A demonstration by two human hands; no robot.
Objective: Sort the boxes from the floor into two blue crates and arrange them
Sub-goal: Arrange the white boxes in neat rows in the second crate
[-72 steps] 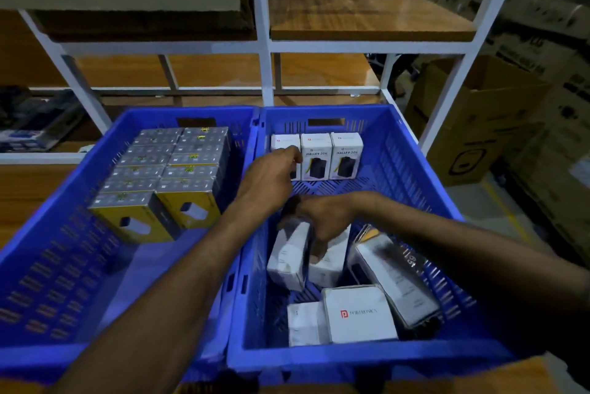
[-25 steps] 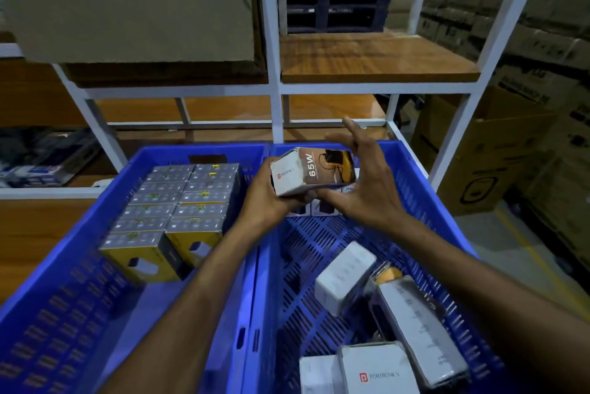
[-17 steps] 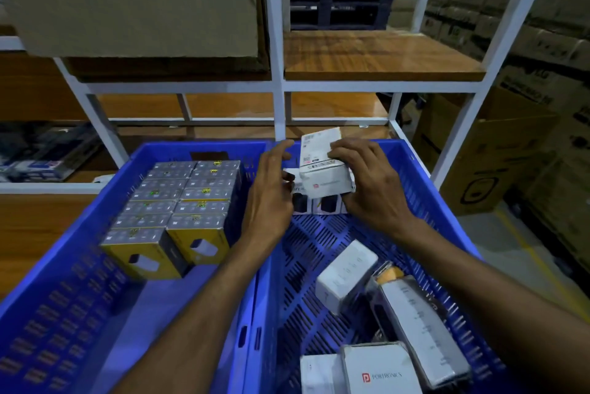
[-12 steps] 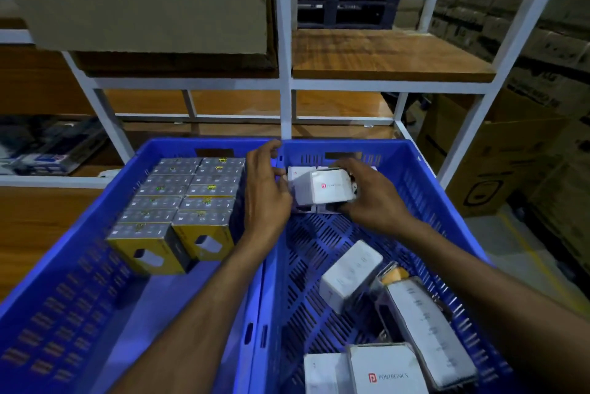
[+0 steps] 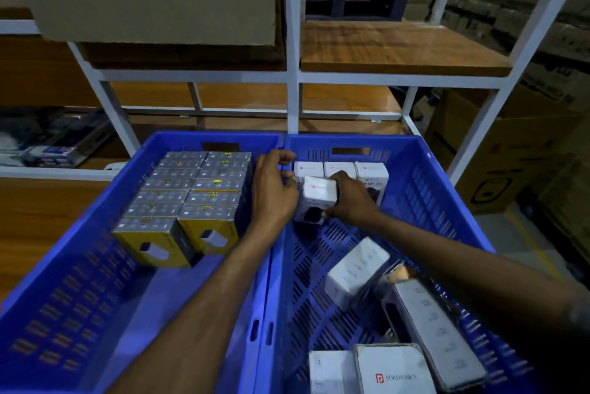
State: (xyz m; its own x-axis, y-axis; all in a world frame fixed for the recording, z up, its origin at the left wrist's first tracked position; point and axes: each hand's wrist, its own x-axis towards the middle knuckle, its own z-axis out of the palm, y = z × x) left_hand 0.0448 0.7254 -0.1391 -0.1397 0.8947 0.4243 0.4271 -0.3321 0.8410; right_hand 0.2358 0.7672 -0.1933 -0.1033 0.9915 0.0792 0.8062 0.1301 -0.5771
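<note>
In left crate point(image 5: 79, 266): yellow boxes point(image 5: 191, 202), two rows. The left hand point(image 5: 274, 192) is curled against the white box point(image 5: 319, 191) (grip unclear). The right hand point(image 5: 351, 202) grips it, low in right crate point(image 5: 447, 202), just before back row point(image 5: 340, 168).

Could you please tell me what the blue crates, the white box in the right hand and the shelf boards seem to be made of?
Blue crates: moulded plastic, glossy, with slotted walls and floor. White box, gripped by the right hand: printed cardboard, probably, with sharp folded edges. Shelf boards: wood or wood-look laminate, with grain and sheen.
</note>
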